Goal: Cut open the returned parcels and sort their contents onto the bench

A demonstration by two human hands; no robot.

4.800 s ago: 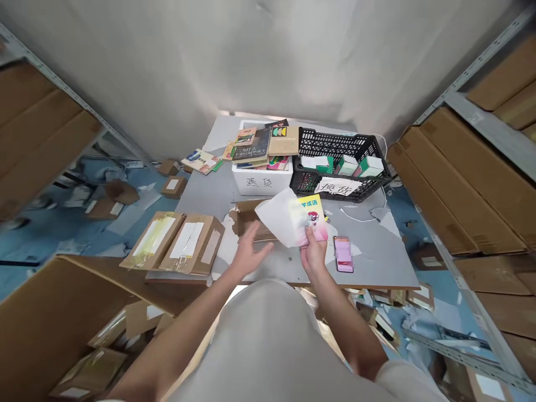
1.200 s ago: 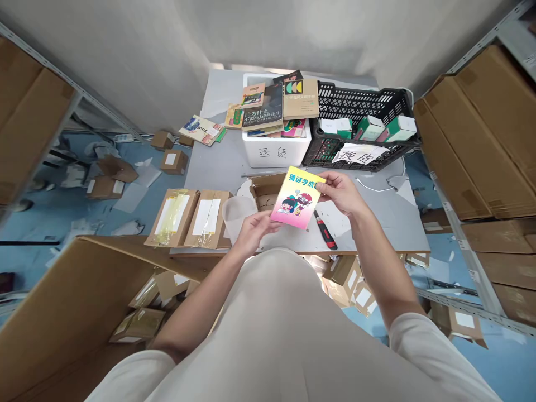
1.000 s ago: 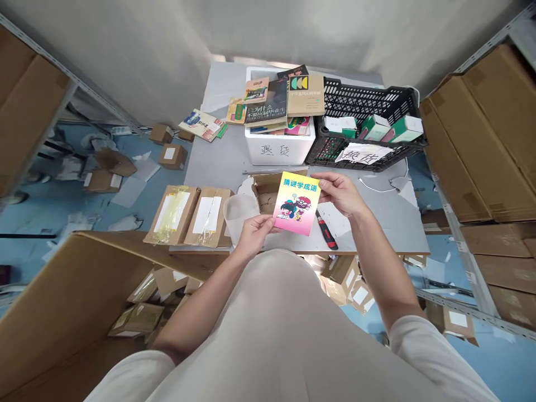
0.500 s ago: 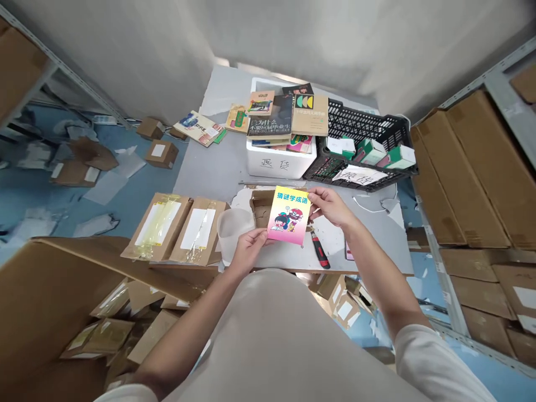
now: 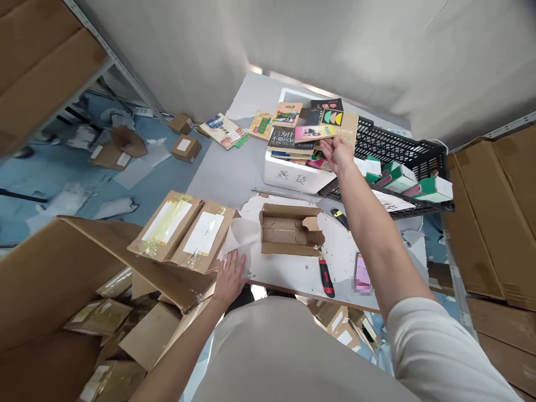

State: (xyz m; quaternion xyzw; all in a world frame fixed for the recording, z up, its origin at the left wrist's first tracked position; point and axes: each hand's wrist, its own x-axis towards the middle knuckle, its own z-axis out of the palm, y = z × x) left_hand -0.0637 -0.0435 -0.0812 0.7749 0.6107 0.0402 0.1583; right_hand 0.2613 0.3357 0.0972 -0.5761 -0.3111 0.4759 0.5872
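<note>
My right hand (image 5: 338, 154) grips a thin pink and yellow booklet (image 5: 312, 132) by its near right edge, tilted over the books piled in a white foam box (image 5: 288, 177). Beneath it lie a black-covered book (image 5: 281, 136) and a tan book (image 5: 349, 125). My left hand (image 5: 230, 276) rests with fingers spread at the table's front edge, touching a translucent white sheet (image 5: 243, 233). An open, shallow cardboard box (image 5: 285, 245) sits between my arms. Beside it lies a red and black utility knife (image 5: 326, 277).
Two taped parcels (image 5: 205, 233) stand at the table's left edge, by a large carton (image 5: 104, 245) of parcels. A black crate (image 5: 402, 146) holds several green and white boxes. A phone (image 5: 362, 271) and a yellow and black cutter (image 5: 340, 218) lie at right.
The booklet has moved from in front of me up over the foam box, in my right hand alone. My left hand has let go of it and dropped to the table edge.
</note>
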